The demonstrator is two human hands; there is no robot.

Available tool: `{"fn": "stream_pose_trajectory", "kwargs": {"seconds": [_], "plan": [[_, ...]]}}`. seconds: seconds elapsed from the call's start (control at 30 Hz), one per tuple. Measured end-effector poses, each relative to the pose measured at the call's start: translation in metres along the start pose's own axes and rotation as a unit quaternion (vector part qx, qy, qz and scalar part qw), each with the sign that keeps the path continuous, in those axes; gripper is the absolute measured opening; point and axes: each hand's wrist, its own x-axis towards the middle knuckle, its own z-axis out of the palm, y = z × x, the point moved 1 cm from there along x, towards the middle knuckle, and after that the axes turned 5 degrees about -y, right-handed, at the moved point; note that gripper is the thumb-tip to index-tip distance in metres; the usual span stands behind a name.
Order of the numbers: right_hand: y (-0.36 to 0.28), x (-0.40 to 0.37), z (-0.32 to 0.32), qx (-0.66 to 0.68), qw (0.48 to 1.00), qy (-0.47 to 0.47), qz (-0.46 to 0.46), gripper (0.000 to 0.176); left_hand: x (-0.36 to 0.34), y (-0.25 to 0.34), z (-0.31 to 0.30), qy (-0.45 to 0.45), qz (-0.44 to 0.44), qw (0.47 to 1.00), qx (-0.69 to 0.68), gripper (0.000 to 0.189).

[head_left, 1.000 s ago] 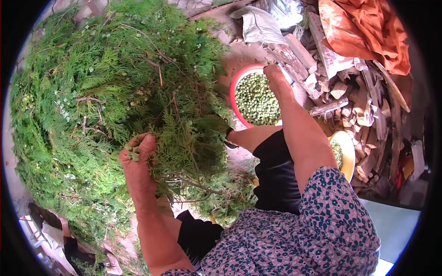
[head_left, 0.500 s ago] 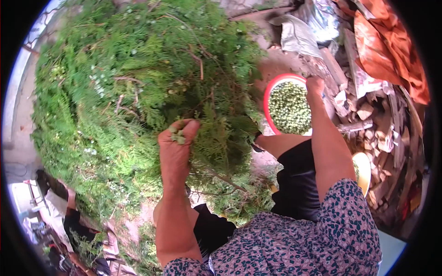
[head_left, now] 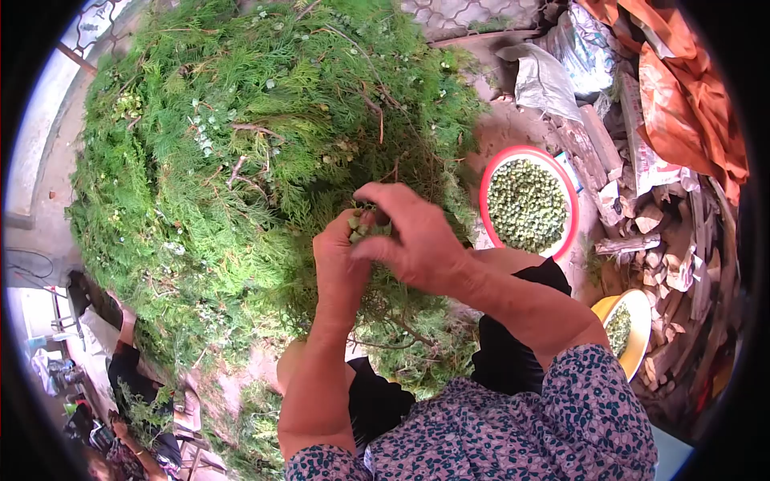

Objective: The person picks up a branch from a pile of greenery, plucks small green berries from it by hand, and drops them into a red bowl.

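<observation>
My left hand (head_left: 334, 255) is closed around several small green seed cones (head_left: 356, 228), and a leafy evergreen branch lies just beneath it. My right hand (head_left: 413, 236) has come in beside it, thumb and fingers curved apart around the cones; whether its fingertips touch them is hard to make out. Both hands are over a large heap of cut evergreen branches (head_left: 233, 168), with feathery foliage and pale green cones. To the right of my hands stands a red-rimmed basin (head_left: 486, 200) holding many green cones.
A yellow basin (head_left: 639, 329) with some green material stands at the right, beside stacked firewood (head_left: 654, 272). An orange tarp (head_left: 682, 104) and a whitish sack (head_left: 545, 84) lie at the upper right. Other people (head_left: 140, 385) sit at the lower left.
My right hand has moved left from the red-rimmed basin's edge to my left hand. The left hand still holds cones. The camera view has shifted slightly.
</observation>
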Motion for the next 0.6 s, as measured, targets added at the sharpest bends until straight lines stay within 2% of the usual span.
{"fn": "stream_pose_trajectory", "kwargs": {"seconds": [0.03,0.07,0.2,0.3,0.37,0.4,0.47,0.6], "plan": [[-0.005,-0.003,0.007,-0.022,1.0,-0.011,0.003,0.031,-0.001,0.003,-0.001,-0.001,0.008,0.998,0.058,0.012],[-0.007,-0.004,0.011,-0.043,0.999,-0.022,0.006,0.036,-0.001,0.005,-0.002,-0.004,-0.02,0.999,0.039,0.015],[0.005,-0.002,0.023,-0.05,0.996,-0.076,0.016,0.039,-0.004,-0.002,-0.007,0.009,-0.01,0.994,0.109,0.014],[0.017,-0.004,0.028,-0.024,0.998,-0.031,-0.04,0.033,-0.004,-0.011,-0.009,0.016,-0.005,0.993,0.116,0.011],[0.018,-0.005,0.027,-0.008,0.997,-0.022,-0.074,0.023,-0.005,-0.02,-0.007,-0.017,-0.048,0.997,-0.058,0.008],[0.019,-0.006,0.029,-0.008,0.997,-0.024,-0.074,0.023,-0.006,-0.02,-0.006,-0.016,-0.048,0.997,-0.059,0.008],[0.018,-0.011,0.032,-0.064,0.996,0.008,-0.059,0.018,-0.007,-0.013,-0.003,-0.025,0.015,0.999,-0.018,0.004],[0.018,-0.009,0.027,-0.096,0.992,0.001,-0.083,0.015,-0.006,-0.034,0.006,-0.015,0.035,0.999,-0.028,0.003]]}}
